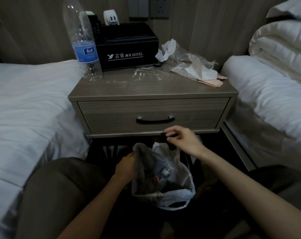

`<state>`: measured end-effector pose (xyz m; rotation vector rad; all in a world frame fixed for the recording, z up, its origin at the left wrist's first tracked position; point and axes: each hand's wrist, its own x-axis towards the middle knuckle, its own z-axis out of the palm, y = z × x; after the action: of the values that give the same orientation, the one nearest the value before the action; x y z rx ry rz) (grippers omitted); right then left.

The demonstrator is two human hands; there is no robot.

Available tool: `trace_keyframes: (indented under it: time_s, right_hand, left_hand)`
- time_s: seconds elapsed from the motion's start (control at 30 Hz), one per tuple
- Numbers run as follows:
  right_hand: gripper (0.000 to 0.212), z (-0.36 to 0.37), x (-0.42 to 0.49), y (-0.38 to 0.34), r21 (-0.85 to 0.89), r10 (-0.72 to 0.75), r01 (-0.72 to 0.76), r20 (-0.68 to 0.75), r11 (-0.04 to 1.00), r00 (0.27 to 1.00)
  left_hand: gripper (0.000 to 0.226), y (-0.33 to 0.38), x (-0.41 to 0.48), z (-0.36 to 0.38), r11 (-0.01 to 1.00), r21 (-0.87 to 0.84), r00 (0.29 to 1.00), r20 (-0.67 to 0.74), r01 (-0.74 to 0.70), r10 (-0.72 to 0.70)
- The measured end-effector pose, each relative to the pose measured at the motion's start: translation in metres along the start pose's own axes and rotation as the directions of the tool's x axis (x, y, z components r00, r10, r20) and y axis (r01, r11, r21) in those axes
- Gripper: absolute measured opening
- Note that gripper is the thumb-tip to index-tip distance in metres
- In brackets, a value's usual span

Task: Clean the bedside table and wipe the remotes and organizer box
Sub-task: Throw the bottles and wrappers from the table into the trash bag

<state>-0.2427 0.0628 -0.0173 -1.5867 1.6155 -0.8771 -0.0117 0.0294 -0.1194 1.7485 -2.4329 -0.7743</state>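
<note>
The left hand (127,165) grips the left rim of a plastic bag (163,185) of rubbish, holding it open below the bedside table (153,87). The right hand (182,140) hovers over the bag in front of the drawer (153,116), fingers loosely curled and holding nothing. On the table top, a black organizer box (127,47) stands at the rear left. An empty water bottle (85,42) stands upright just left of it. Crumpled tissue (167,50) and plastic wrappers (196,66) lie to the right.

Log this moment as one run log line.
phase: trash clearing | left hand: holding trash bag open | right hand: empty above bag | bedside table: bottle, wrappers remain
</note>
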Motion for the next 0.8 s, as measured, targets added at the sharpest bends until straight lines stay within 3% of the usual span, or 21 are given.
trace_keyframes:
  time_s: [0.1, 0.2, 0.27, 0.37, 0.6, 0.73, 0.8]
  right_hand:
    - [0.027, -0.018, -0.009, -0.024, -0.020, -0.160, 0.159, -0.138, 0.987, 0.977]
    - [0.028, -0.033, -0.016, -0.046, -0.093, -0.360, 0.348, -0.278, 0.933, 0.890]
    - [0.027, -0.042, -0.017, -0.058, -0.130, -0.443, 0.426, -0.339, 0.896, 0.830]
    - [0.026, -0.054, -0.013, -0.067, -0.208, -0.513, 0.471, -0.411, 0.858, 0.754]
    - [0.030, -0.098, 0.008, -0.072, -0.498, -0.611, 0.381, -0.467, 0.779, 0.640]
    - [0.037, -0.124, 0.031, -0.062, -0.574, -0.554, 0.228, -0.492, 0.786, 0.671]
    - [0.042, -0.134, 0.044, -0.057, -0.581, -0.492, 0.148, -0.497, 0.801, 0.715]
  left_hand:
    - [0.057, 0.006, -0.001, -0.004, 0.988, 0.151, 1.000, 0.011, 0.014, -0.016]
    - [0.054, 0.021, -0.006, -0.018, 0.963, 0.269, 0.999, 0.019, 0.029, -0.035]
    - [0.049, 0.035, -0.010, -0.032, 0.952, 0.307, 0.998, -0.059, -0.010, 0.030]
    - [0.048, 0.058, -0.022, -0.061, 0.971, 0.218, 0.967, -0.213, -0.095, 0.143]
    - [0.042, 0.087, -0.040, -0.112, 0.941, 0.072, 0.787, -0.530, -0.330, 0.317]
    - [0.037, 0.110, -0.030, -0.136, 0.908, 0.066, 0.639, -0.689, -0.414, 0.342]
    - [0.036, 0.120, -0.019, -0.150, 0.881, 0.043, 0.597, -0.720, -0.472, 0.354]
